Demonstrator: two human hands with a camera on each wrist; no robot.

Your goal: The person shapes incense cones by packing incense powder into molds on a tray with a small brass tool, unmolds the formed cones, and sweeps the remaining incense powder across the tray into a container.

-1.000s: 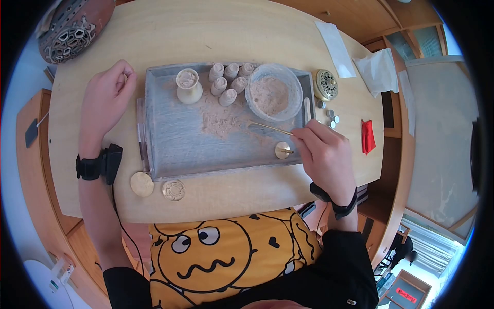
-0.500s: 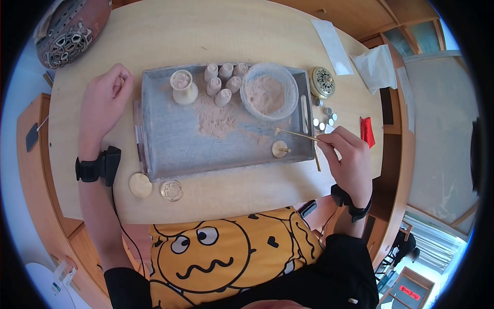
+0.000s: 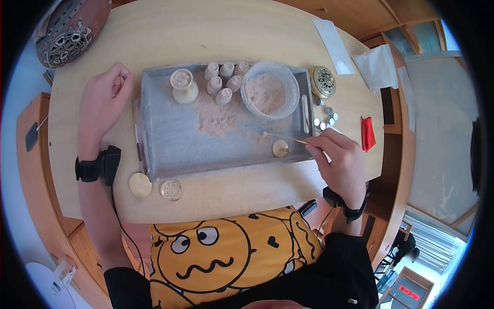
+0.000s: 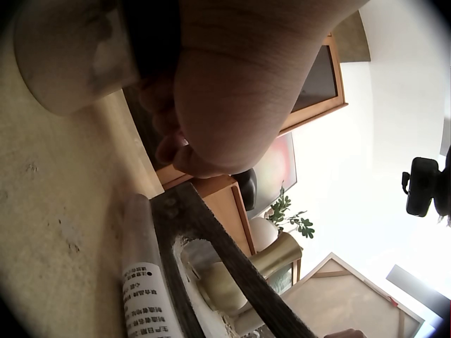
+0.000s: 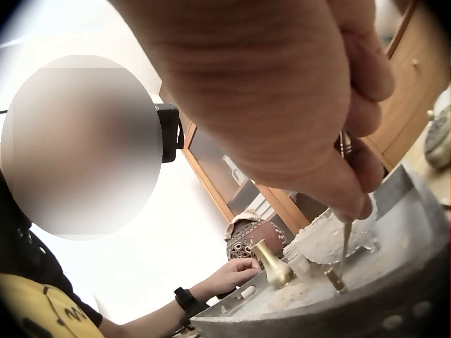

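Observation:
My right hand (image 3: 340, 166) pinches a thin brass tool (image 3: 290, 138) between thumb and fingers, its tip low over the powder-dusted floor of the grey tray (image 3: 180, 167). Just below the tool stands a small brass disc with a handle (image 3: 280, 149). A powder-filled clear bowl (image 3: 269, 92), several small powdery cups (image 3: 223, 96) and a brass vase (image 3: 184, 91) holding powder stand along the tray's far side. My left hand (image 3: 106, 99), fingers curled, is beside the tray's left edge; whether anything small is inside is hidden. In the right wrist view the tool (image 5: 346, 248) slants down from my right fingertips.
Two round brass pieces (image 3: 140, 185) (image 3: 172, 190) lie before the tray. Right of it are an openwork brass lid (image 3: 323, 82), small metal pots (image 3: 328, 110) and a red pouch (image 3: 367, 134). A patterned clay pot (image 3: 72, 38) stands far left.
My right hand moved out to the right with the tool, then partly back left, so the tool tip now lies left of the disc. My left hand stayed about where it was.

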